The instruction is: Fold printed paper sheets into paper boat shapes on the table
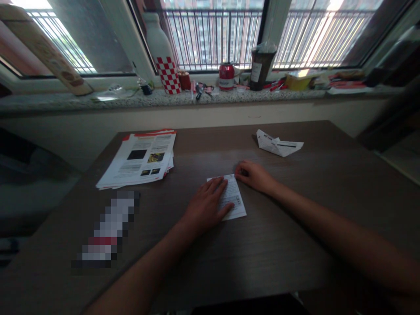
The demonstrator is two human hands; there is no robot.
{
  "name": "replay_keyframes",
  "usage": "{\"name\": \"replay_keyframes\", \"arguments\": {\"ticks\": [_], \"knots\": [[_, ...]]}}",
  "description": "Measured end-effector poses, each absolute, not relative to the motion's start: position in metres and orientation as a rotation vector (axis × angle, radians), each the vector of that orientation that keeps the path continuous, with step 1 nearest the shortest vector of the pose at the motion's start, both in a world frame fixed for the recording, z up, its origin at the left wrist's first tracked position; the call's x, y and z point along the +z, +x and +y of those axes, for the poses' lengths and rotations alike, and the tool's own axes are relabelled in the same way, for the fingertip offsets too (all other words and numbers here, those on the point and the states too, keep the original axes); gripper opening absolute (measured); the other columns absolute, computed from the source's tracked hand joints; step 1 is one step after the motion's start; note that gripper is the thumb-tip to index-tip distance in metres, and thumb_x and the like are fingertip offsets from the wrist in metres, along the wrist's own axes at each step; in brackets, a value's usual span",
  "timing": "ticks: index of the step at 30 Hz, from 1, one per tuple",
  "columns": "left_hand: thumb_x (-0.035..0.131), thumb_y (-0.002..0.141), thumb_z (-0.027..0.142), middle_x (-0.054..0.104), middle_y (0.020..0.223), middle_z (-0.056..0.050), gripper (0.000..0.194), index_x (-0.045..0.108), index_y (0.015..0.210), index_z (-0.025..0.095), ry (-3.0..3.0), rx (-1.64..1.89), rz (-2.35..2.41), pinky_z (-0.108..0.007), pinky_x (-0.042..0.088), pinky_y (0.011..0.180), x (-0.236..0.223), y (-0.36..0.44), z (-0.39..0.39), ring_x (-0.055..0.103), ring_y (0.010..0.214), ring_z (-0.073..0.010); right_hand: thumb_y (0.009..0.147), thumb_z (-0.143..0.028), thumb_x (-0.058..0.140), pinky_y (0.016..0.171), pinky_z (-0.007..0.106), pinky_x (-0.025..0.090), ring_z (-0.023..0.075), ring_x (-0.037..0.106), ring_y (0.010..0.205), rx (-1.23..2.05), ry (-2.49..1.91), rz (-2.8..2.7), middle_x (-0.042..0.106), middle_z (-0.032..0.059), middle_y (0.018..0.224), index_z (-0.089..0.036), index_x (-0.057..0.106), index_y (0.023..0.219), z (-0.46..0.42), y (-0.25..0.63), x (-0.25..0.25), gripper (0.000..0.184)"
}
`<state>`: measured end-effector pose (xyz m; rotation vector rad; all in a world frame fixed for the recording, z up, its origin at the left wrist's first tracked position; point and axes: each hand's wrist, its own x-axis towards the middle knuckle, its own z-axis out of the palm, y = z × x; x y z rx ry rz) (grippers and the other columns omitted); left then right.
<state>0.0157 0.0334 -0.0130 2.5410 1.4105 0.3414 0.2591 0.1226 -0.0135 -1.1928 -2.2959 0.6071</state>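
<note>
A small printed sheet of paper [234, 194], seemingly folded, lies flat on the brown table [282, 253]. My left hand [210, 201] rests on its left part, fingers stretched out and thumb spread across the print, so that part is hidden. At the far right corner of the same sheet, my right hand [251, 175] has its fingers curled together, with the fingertips touching the corner. Beyond that hand, toward the back right, sits a folded paper boat [278, 143] with printed text on it.
A stack of printed sheets [138, 159] lies at the back left. In front of it is a pixelated, phone-shaped object [110, 227]. The windowsill [203, 98] holds a checkered bottle [164, 57], a red can [226, 76], a dark cup [260, 68] and small clutter.
</note>
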Motion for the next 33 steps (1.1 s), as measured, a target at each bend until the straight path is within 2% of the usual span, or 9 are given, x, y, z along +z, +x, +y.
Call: {"name": "replay_keyframes", "arguments": {"ticks": [4,11,21,25,33], "knots": [[0.054,0.102,0.058,0.038,0.169,-0.013,0.071,0.04,0.16,0.02,2.544,0.322,1.404,-0.051,0.031,0.125,-0.015,0.015,0.033,0.037,0.154,-0.0348,0.092,-0.015,0.071,0.074,0.028,0.042,0.0165,0.058,0.079,0.598,-1.202,-2.347,0.065,0.0044,0.09,-0.016,0.07,0.089,0.13,0.257,-0.012,0.003],[0.052,0.102,0.059,0.036,0.17,-0.013,0.072,0.037,0.162,0.022,2.54,0.333,1.41,-0.053,0.032,0.125,-0.02,0.014,0.034,0.035,0.155,-0.0353,0.087,-0.016,0.078,0.073,0.029,0.042,0.0181,0.059,0.08,0.66,-1.183,-2.456,0.066,0.005,0.09,-0.018,0.074,0.088,0.13,0.259,-0.002,0.004],[0.052,0.103,0.057,0.035,0.17,-0.014,0.072,0.037,0.162,0.02,2.521,0.303,1.412,-0.051,0.03,0.126,-0.017,0.016,0.033,0.035,0.155,-0.0344,0.086,-0.018,0.082,0.081,0.032,0.048,0.0204,0.062,0.091,0.792,-1.069,-2.545,0.063,0.0057,0.098,-0.018,0.073,0.089,0.095,0.27,0.003,0.009],[0.052,0.103,0.057,0.037,0.169,-0.013,0.069,0.037,0.161,0.022,2.524,0.338,1.412,-0.051,0.03,0.126,-0.018,0.016,0.033,0.035,0.155,-0.0344,0.087,-0.02,0.081,0.086,0.034,0.047,0.0224,0.06,0.096,0.78,-1.046,-2.545,0.062,0.0064,0.101,-0.019,0.073,0.089,0.076,0.274,0.002,0.009],[0.051,0.104,0.057,0.035,0.17,-0.014,0.072,0.036,0.162,0.017,2.537,0.257,1.434,-0.051,0.03,0.127,-0.017,0.017,0.033,0.033,0.156,-0.0341,0.089,-0.02,0.08,0.093,0.038,0.046,0.0254,0.056,0.107,0.799,-1.012,-2.522,0.062,0.0067,0.109,-0.022,0.073,0.092,0.038,0.284,0.002,0.007]]}}
